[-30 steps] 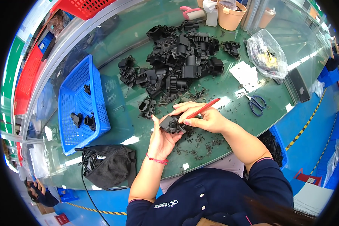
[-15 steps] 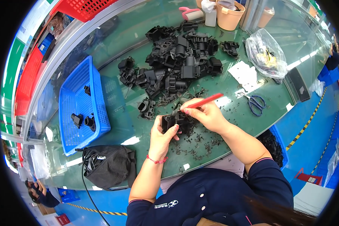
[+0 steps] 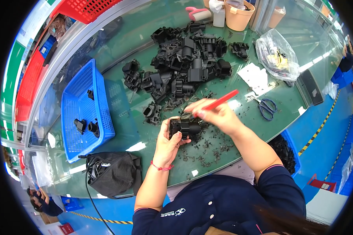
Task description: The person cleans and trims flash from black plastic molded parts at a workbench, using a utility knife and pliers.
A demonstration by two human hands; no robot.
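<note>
My left hand (image 3: 166, 145) is closed round a black moulded plastic part (image 3: 183, 127), thumb on its near side. A slim red-handled tool (image 3: 225, 98) sits in my right hand (image 3: 222, 118), its handle slanting up to the right; its working tip is hard to make out. The right fingers are just above the far side of the part. Small black trimmings (image 3: 206, 150) are scattered on the green table beside it. Beyond my hands lies a heap of similar black plastic parts (image 3: 198, 74), with one part (image 3: 152, 112) at its near left.
On the left stands a blue basket (image 3: 106, 113) with several black parts. A black mesh bag (image 3: 115, 174) lies near the front edge. To the right are scissors (image 3: 267, 109), white paper (image 3: 254, 78) and a clear plastic bag (image 3: 276, 55). A peach bucket (image 3: 238, 17) stands at the back.
My right hand and the red tool have shifted slightly up and to the right, off the part. More of the black part shows, turned a little in my left hand.
</note>
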